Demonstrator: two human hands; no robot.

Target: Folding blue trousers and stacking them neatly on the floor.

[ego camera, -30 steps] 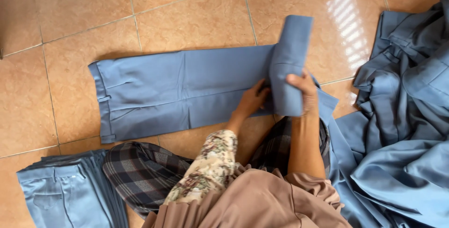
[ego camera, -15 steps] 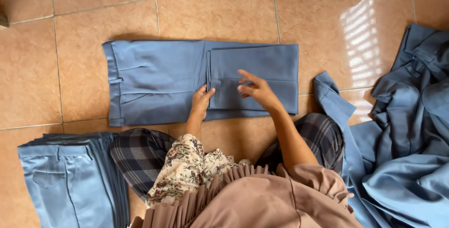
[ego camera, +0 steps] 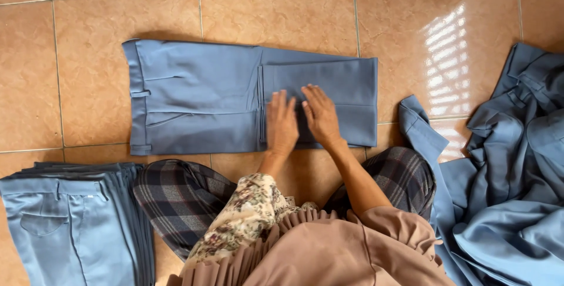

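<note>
A pair of blue-grey trousers [ego camera: 194,95] lies flat on the tiled floor, waistband to the left, the legs folded back over themselves at the right. My left hand [ego camera: 281,123] rests flat on the folded leg part, fingers apart. Right beside it, my right hand [ego camera: 320,114] also lies palm down on the same fold, fingers spread. Neither hand grips the cloth.
A neat stack of folded blue-grey trousers [ego camera: 70,221] sits at the lower left. A loose heap of the same trousers [ego camera: 511,192] fills the right side. My checked-cloth knees [ego camera: 182,198] are just below the spread trousers. The floor is glossy tan tile [ego camera: 282,4].
The lifted leg end came down onto the trousers as a fold. Both hands then let go and now lie flat side by side on it.
</note>
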